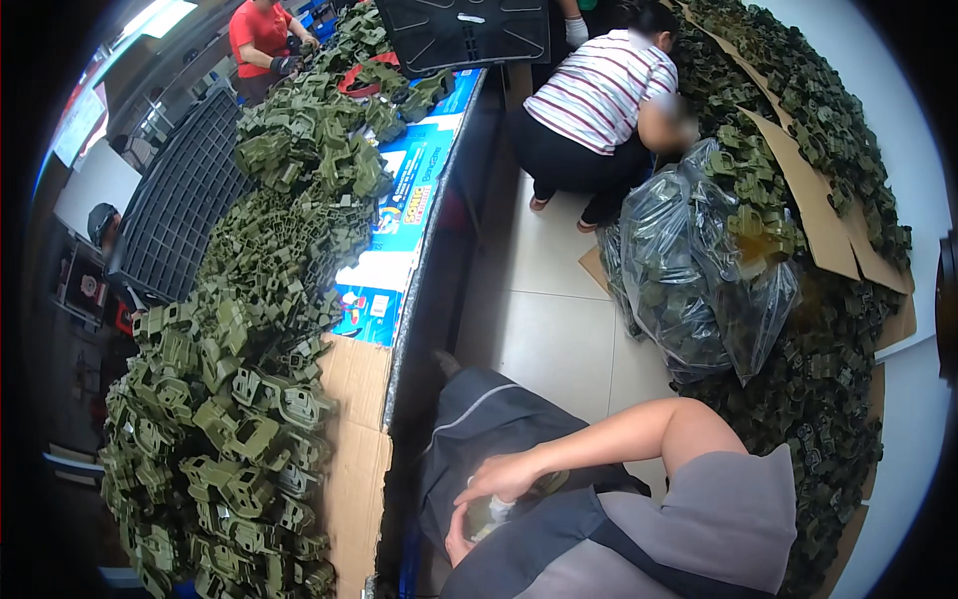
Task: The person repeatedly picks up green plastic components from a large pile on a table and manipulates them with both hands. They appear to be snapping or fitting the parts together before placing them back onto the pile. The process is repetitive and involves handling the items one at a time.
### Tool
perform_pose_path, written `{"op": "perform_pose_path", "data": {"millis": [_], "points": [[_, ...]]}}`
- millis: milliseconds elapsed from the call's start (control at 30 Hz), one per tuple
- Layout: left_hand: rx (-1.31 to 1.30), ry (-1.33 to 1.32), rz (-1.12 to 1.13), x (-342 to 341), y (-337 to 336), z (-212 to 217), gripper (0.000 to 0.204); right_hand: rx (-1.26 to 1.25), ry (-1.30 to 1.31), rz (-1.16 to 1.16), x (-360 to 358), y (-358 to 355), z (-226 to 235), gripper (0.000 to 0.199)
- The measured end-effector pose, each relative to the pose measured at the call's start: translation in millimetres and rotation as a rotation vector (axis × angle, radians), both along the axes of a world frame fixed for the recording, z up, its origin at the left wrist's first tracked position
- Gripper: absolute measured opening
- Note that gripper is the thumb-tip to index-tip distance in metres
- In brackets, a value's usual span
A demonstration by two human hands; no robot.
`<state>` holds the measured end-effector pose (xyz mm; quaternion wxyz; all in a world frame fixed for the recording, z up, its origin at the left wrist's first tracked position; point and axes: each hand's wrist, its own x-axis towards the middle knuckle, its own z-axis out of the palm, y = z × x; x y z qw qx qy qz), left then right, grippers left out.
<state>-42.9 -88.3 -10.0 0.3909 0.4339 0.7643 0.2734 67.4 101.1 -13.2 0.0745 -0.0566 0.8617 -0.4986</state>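
Low over my lap, my two hands come together around an olive-green plastic part (481, 521), which is blurred and mostly covered by them. My right hand (507, 476) reaches across from the right and curls over it from above, the forefinger stretched to the left. Something small and white (501, 507) shows under those fingers; I cannot make out whether it is a finger cover or part of the piece. Below, my left hand (458, 539) closes on the part's left side, its palm and wrist hidden. Dark cloth (479, 414) covers my legs.
Moulded green parts (230, 429) heap the cardboard-covered table (357, 439) at left. A filled clear plastic bag (679, 270) and another heap (818, 419) line the right wall. One person (599, 100) crouches ahead on the tiled floor (539, 319); another (261, 40) stands beyond the table.
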Motion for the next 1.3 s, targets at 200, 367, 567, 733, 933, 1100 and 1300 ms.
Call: {"op": "perform_pose_path", "data": {"millis": [200, 367, 567, 733, 933, 1100, 1300], "points": [[0.461, -0.369, 0.26, -13, 22, -3, 0.099, -0.161, 0.008, -0.356, 7, 29, 9, 0.072], [0.573, -0.532, 0.287, -6, 58, -3, 0.096, -0.685, 0.269, -0.568, 4, 16, 23, 0.058], [0.476, -0.431, 0.164, -17, 68, 26, 0.069, -0.253, 0.402, -0.572, 17, 27, 57, 0.079], [0.315, -0.365, -0.006, -21, 59, 28, 0.059, -0.036, 0.152, -0.238, 19, 36, 67, 0.064], [0.079, -0.298, -0.191, -15, 49, 28, 0.066, -0.228, 0.126, -0.269, 39, 20, 34, 0.073], [0.164, -0.622, 0.063, -37, 17, 23, 0.111, -0.375, 0.088, -0.547, 64, 31, 17, 0.057], [0.347, -0.707, 0.282, -25, 33, 35, 0.098, -0.545, 0.119, -0.45, 62, 26, 30, 0.06]]}}
